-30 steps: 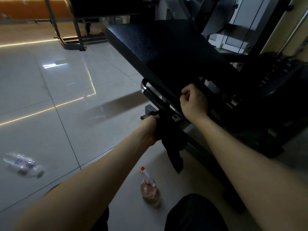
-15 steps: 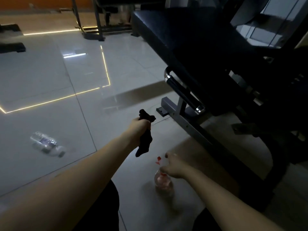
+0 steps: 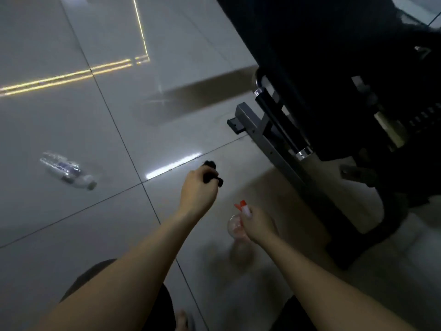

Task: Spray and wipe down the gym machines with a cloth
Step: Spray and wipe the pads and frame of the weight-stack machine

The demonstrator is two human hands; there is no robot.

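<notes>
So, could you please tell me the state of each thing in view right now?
left hand: grips the cloth.
cloth: dark, bunched in the fist.
right hand: grips the spray bottle near its top.
spray bottle: held, roughly upright.
water bottle: lying on its side on the floor.

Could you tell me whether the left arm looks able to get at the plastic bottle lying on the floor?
Probably yes: only bare tile lies between the left grip and the plastic bottle, though that grip holds the black cloth.
</notes>
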